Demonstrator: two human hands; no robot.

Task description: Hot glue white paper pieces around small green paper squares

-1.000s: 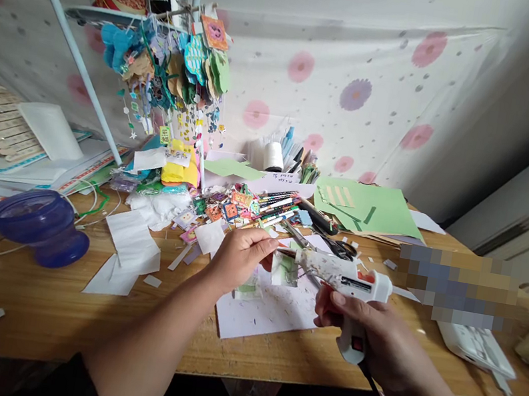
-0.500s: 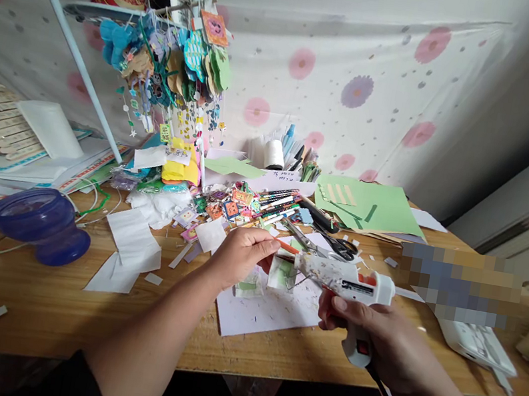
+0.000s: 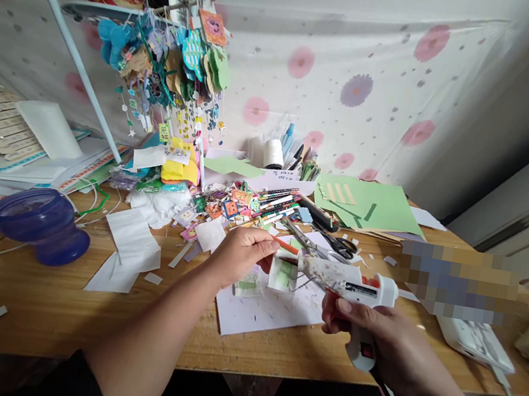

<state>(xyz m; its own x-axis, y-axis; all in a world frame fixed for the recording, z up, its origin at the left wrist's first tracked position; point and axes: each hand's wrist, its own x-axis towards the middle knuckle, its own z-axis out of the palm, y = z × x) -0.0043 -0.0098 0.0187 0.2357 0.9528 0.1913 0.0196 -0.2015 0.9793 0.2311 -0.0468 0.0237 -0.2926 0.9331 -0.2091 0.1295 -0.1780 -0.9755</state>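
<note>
My left hand (image 3: 239, 253) pinches a small white-and-green paper piece (image 3: 282, 274) just above the wooden table (image 3: 47, 310). My right hand (image 3: 378, 335) is wrapped round the grip of a white hot glue gun (image 3: 349, 283) with a red switch. The gun's nozzle points left and sits at the top edge of the paper piece. A black cord runs down from the gun's handle. Under both hands lies a white sheet (image 3: 270, 310) speckled with scraps.
Scissors (image 3: 332, 243), coloured pencils (image 3: 274, 203) and small paper cut-outs crowd the table's middle. Green card (image 3: 369, 205) lies at the back right, a blue bowl (image 3: 37, 224) at left, a white keypad device (image 3: 474, 341) at right. Paper ornaments (image 3: 173, 75) hang from a white rack.
The glue gun and my right hand have shifted slightly right and down. My left hand keeps the paper piece in nearly the same spot.
</note>
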